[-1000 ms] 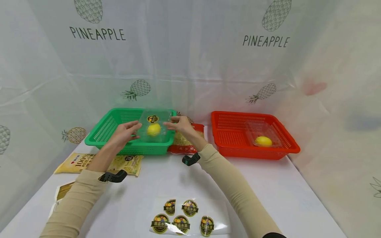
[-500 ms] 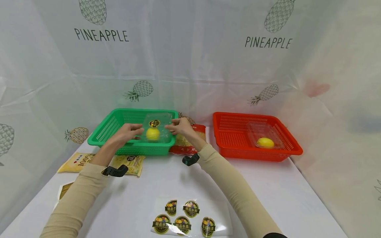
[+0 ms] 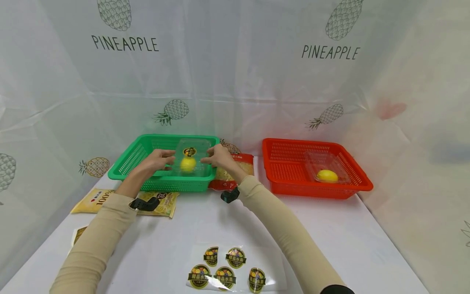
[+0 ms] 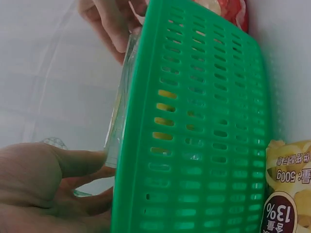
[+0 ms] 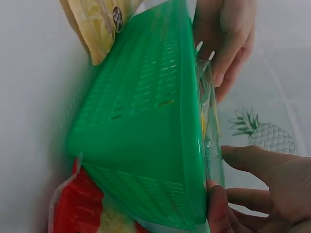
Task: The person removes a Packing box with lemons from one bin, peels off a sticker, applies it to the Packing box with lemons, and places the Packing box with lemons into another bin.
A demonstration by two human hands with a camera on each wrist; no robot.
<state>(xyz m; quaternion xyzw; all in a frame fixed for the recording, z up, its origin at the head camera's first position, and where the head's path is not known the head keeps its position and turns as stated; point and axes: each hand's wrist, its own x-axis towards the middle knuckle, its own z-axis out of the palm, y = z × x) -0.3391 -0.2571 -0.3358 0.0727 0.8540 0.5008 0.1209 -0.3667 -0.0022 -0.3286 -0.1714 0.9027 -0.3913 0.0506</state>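
A clear plastic fruit box with a round black-and-gold sticker and a yellow lemon-like fruit inside sits low in the right part of the green basket. My left hand grips the box's left side, its thumb on the lid edge in the left wrist view. Opposite it, my right hand holds the right side; its thumb tip touches the lid in the right wrist view, fingers down by the basket rim. The basket wall hides the lower part of the box.
At right stands a red basket holding another clear box with a yellow fruit. A red bag lies between the baskets, yellow bags before the green one. A sticker sheet lies in front.
The box has come down from above the green basket and settled into it, with both hands still at its sides. The right hand has shifted slightly left.
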